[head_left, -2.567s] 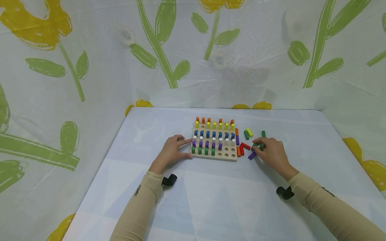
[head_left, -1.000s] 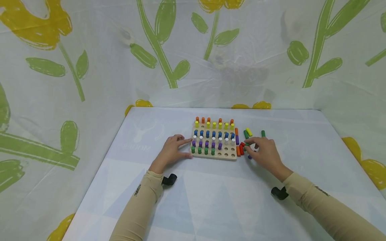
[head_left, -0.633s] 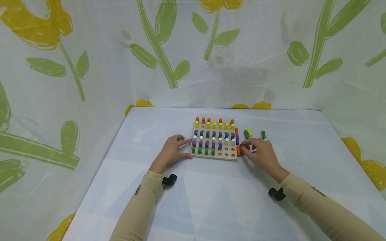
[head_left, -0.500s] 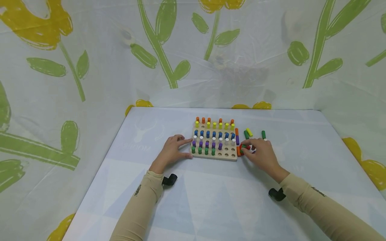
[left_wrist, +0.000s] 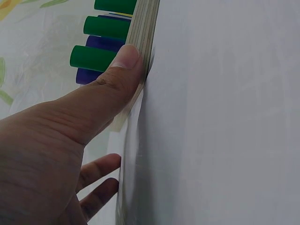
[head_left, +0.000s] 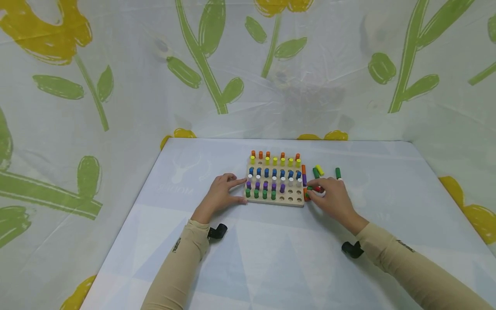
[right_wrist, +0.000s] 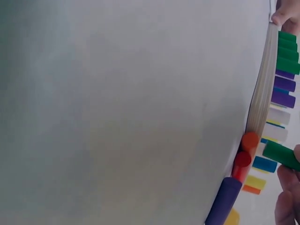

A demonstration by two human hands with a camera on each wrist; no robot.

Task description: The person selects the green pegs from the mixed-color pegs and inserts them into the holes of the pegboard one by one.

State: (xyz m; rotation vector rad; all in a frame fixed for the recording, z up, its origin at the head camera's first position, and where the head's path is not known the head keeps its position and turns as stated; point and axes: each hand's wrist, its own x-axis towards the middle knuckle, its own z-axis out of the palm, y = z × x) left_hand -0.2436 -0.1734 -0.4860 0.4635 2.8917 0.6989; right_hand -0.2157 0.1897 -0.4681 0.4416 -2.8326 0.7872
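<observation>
A wooden peg board (head_left: 294, 201) stands mid-table with rows of orange, yellow, blue, white, purple and green pegs; several holes at its front right are bare. My left hand (head_left: 226, 191) rests flat against the board's left side, and its thumb (left_wrist: 126, 58) presses the board's edge (left_wrist: 146, 33) beside green pegs (left_wrist: 93, 56). My right hand (head_left: 325, 194) pinches a green peg (head_left: 309, 188) just off the board's front right corner. In the right wrist view that green peg (right_wrist: 280, 154) hangs above the board's edge (right_wrist: 262, 84), with fingers (right_wrist: 287, 197) around it.
Loose pegs lie right of the board: a green one (head_left: 316, 173), a yellow one (head_left: 320, 169), another green one (head_left: 338, 173). Orange (right_wrist: 250, 140), red (right_wrist: 242, 161) and purple (right_wrist: 224, 199) pegs lie against the board's side. Flowered sheeting walls the table (head_left: 271, 258) in.
My right hand lifted a green peg from the loose pile and carried it left to the board's front right corner. My left hand has stayed put.
</observation>
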